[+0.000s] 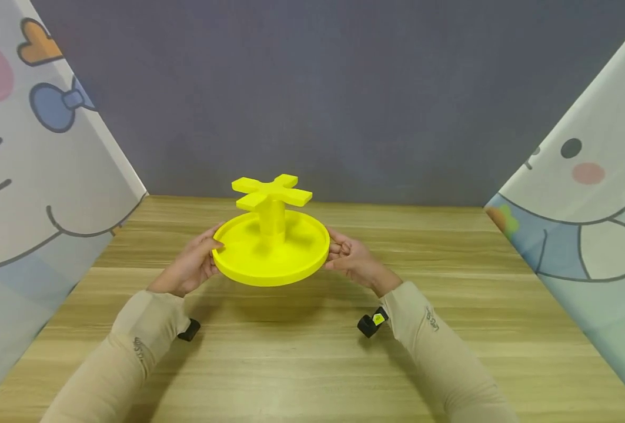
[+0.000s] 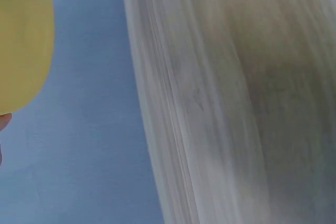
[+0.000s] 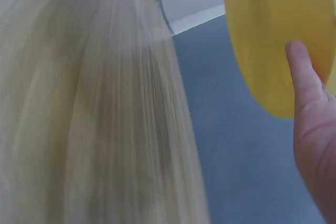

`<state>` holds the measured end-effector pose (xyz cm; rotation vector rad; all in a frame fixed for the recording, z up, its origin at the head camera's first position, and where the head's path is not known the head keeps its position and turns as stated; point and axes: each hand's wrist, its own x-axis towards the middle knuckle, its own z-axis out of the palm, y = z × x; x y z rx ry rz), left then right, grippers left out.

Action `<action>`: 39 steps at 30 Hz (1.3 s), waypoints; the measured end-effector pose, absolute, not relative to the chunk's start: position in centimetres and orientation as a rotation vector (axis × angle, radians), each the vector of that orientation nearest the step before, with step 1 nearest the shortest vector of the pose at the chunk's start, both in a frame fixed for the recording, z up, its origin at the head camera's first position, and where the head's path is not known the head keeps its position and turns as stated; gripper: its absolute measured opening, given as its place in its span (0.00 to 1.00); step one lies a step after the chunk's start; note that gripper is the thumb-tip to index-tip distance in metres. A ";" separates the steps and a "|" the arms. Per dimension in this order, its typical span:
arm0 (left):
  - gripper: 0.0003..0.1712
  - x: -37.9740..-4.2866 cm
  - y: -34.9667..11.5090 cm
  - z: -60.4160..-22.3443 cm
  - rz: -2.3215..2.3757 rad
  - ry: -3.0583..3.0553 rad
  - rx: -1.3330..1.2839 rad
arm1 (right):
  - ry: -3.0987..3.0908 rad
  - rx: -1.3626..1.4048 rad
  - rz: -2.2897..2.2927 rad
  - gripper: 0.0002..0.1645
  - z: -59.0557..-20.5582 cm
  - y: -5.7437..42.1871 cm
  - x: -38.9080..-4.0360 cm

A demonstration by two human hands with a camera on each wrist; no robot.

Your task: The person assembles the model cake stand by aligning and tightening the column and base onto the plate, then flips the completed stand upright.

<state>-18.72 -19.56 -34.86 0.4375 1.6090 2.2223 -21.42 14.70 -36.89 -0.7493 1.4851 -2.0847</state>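
Observation:
A bright yellow round tray (image 1: 243, 258) has a low rim, and a post topped by a flat cross (image 1: 272, 192) rises from its middle. Both hands hold it up over the table, with its shadow falling below. At the left edge, my left hand (image 1: 193, 264) grips the rim, thumb on top. My right hand (image 1: 357, 258) holds the opposite edge with partly curled fingers. In the right wrist view, one digit of the right hand (image 3: 320, 135) lies along the tray's smooth underside (image 3: 262, 40). Only fingertips of the left hand (image 2: 3, 121) show in the left wrist view.
The wood-grain table (image 1: 301, 364) ends at a dark grey wall (image 1: 312, 106). Panels with cartoon prints, a left one (image 1: 69, 188) and a right one (image 1: 571, 188), flank it. Small black devices, one left (image 1: 189, 330) and one right (image 1: 371, 322), sit at the wrists.

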 end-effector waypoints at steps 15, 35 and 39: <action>0.32 -19.2 -19.2 -34.3 2.280 1.494 0.368 | 2.824 -1.276 -1.837 0.25 -36.3 13.8 -21.4; 0.17 -19.1 -19.6 -33.3 2.227 1.545 0.349 | 3.146 -1.828 -1.626 0.21 -36.7 12.1 -20.9; 0.20 -18.9 -19.3 -33.4 2.171 1.783 0.400 | 3.097 -1.472 -1.814 0.18 -36.9 12.3 -20.5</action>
